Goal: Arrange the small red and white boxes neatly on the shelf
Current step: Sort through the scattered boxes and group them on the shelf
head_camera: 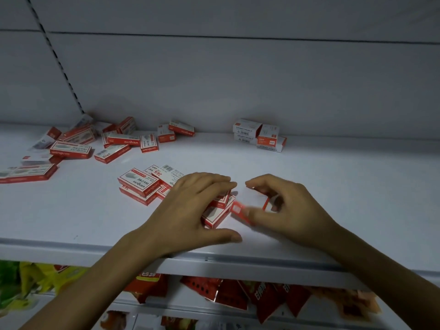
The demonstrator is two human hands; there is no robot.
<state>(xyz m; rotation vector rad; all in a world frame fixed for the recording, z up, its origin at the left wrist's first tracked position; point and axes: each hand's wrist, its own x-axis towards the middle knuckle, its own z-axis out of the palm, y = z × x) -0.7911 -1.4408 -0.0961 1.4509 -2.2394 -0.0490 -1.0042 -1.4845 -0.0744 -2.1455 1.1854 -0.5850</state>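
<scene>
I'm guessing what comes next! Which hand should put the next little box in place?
Probably the right hand: it pinches a blurry red box right beside the pile. The left hand lies spread over the pile, gripping nothing that I can see.

A blurred red and white box (239,210) is pinched in the right hand (290,206) near the front of the shelf (333,186). A cluster of boxes (140,183) beside it is partly covered by the straight-fingered left hand (188,208). Loose boxes (71,150) are scattered far left, and a small stack (260,135) is seen far right.
</scene>
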